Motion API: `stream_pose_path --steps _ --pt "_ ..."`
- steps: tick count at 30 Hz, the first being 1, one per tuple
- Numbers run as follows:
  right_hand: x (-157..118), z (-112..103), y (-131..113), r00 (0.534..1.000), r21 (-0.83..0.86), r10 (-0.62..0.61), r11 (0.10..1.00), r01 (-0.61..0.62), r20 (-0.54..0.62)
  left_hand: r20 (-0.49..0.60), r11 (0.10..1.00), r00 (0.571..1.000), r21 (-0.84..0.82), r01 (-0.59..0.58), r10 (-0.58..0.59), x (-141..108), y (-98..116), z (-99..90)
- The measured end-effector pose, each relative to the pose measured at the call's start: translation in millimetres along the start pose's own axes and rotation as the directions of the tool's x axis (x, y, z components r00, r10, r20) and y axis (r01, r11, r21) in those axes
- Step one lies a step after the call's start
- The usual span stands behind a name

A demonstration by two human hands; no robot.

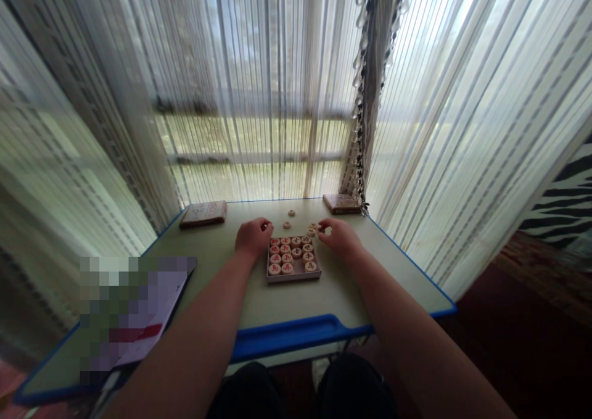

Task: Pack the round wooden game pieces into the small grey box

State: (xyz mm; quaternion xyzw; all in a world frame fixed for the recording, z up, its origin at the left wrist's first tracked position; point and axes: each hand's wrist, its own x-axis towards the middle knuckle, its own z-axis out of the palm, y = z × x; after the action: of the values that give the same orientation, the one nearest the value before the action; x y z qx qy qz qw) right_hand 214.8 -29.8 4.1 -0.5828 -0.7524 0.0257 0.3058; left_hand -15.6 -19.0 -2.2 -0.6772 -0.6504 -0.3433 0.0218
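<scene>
A shallow box (293,277) holds several round wooden pieces with red or dark characters, with a gap in its lower part. At the box's upper left corner is my left hand (253,236), its fingers curled in; whether anything is between them is too small to tell. My right hand (340,236) is beyond the box's upper right corner, thumb and fingertips close to loose pieces (311,231); a piece seems to be at the fingertips. Two more loose pieces, one nearer (287,225) and one farther (291,213), lie behind the box.
The pale table (296,308) has a blue edge. A flat box (203,213) lies at the back left, another (341,203) at the back right. A purple item (155,320), partly pixelated, lies at the left. Sheer curtains (259,98) hang behind, with a beaded strand.
</scene>
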Motion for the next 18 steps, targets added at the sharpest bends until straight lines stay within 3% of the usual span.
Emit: stream_pose_path --steps 3,8,12,18 --pt "-6 -6 -13 0.99 0.113 -0.128 0.985 0.133 -0.053 0.011 1.0 1.0 -0.002 0.011 -0.011 0 1 -1.0" --pt "-16 -4 -33 0.932 0.207 -0.359 0.917 0.341 0.055 0.025 1.0 1.0 0.002 0.006 -0.006 0 1 0.0" --pt "-18 1 -38 0.898 0.193 -0.432 0.891 0.41 0.088 0.015 1.0 1.0 0.001 -0.002 0.002 1 1 1.4" --pt "-18 3 -42 0.886 0.14 -0.454 0.887 0.44 0.093 0.013 1.0 1.0 -0.007 0.001 -0.001 1 0 2.6"
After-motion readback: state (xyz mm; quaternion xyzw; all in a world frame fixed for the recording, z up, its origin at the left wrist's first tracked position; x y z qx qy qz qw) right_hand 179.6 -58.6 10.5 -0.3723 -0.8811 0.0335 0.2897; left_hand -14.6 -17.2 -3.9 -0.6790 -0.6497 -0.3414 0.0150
